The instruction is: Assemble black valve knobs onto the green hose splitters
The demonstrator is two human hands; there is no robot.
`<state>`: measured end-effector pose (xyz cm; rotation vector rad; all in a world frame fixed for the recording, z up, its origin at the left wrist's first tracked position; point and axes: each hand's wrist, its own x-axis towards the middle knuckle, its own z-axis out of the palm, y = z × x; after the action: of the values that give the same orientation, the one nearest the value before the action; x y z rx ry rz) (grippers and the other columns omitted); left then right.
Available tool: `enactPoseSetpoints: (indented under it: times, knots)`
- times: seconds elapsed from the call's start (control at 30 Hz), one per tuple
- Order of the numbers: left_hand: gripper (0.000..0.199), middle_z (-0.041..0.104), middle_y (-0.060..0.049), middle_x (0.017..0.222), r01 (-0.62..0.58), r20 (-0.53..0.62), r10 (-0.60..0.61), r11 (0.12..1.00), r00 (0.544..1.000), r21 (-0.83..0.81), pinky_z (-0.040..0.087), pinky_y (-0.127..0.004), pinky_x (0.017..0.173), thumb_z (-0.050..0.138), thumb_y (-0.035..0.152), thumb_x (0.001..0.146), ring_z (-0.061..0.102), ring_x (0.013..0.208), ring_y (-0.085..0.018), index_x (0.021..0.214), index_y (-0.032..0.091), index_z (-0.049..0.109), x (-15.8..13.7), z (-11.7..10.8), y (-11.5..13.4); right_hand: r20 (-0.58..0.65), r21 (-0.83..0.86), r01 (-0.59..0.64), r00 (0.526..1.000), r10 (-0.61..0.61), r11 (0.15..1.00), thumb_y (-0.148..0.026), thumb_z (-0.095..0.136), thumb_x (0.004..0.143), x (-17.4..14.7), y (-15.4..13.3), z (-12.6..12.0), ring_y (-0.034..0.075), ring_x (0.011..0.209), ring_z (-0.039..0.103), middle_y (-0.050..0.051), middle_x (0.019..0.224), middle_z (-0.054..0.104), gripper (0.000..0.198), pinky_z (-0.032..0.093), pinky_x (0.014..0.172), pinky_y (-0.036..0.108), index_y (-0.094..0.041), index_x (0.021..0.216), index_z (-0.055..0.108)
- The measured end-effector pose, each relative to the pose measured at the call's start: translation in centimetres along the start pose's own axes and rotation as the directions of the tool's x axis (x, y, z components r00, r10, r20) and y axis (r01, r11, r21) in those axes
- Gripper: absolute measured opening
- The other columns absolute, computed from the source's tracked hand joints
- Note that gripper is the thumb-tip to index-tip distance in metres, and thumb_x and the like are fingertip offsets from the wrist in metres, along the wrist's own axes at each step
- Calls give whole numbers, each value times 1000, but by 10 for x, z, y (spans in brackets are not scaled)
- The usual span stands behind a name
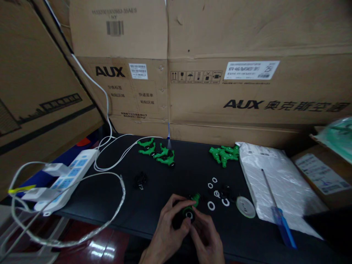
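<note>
My left hand [171,223] is closed around a green plastic hose fitting [196,200] at the near edge of the black table. My right hand [206,231] grips the same fitting from the other side, fingers bent. A round black opening with a pale ring inside [189,215] faces up between my thumbs. Parts of the fitting are hidden by my fingers. Just right of my hands lie several white ring washers [211,205], small black parts [226,190] and a round whitish disc [245,207].
Green Y-shaped fittings lie in a left group [165,156] and a right group [224,154]. Small black pieces [140,179] sit nearer. A blue-handled screwdriver [283,225] rests on a white plastic package [264,165]. Left are a power strip [73,176] and cables; cardboard boxes [198,99] stand behind.
</note>
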<state>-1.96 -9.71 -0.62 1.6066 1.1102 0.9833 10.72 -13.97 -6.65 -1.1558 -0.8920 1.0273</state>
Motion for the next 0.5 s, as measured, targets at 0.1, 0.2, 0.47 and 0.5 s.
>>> enactPoseSetpoints:
  times: [0.1, 0.2, 0.47, 0.5]
  knots:
    - [40, 62, -8, 110, 22, -14, -23, 999, 1000, -33, 50, -36, 94, 60, 17, 85, 62, 105, -24, 121, 28, 74, 1, 0, 3, 18, -51, 39, 999, -38, 998, -51, 75, 86, 0, 1, -2, 23, 101, 77, 11, 112, 78, 39, 63, 86, 27, -22, 112, 76]
    - [40, 63, -6, 106, 23, -17, -24, 998, 1000, -56, 50, -34, 92, 59, 13, 82, 63, 102, -23, 116, 27, 76, 2, -2, 4, 46, -92, 91, 995, -87, 992, -52, 72, 89, 0, 3, -4, 23, 100, 77, 11, 111, 78, 38, 63, 87, 27, -22, 112, 76]
    - [42, 66, -5, 101, 49, -37, -50, 998, 998, -36, 51, -31, 90, 58, 5, 75, 65, 99, -21, 104, 27, 80, 4, -6, 2, 51, -197, 229, 973, -223, 953, -46, 73, 90, -1, 3, -4, 24, 95, 78, 11, 105, 79, 32, 64, 84, 27, -24, 111, 78]
    - [43, 66, -5, 102, 46, -34, -47, 999, 998, -25, 52, -31, 90, 58, 5, 76, 66, 100, -21, 105, 27, 80, 4, -7, 3, 48, -202, 219, 976, -213, 955, -46, 73, 89, -1, 3, -4, 25, 95, 78, 11, 106, 79, 32, 64, 83, 27, -23, 112, 78]
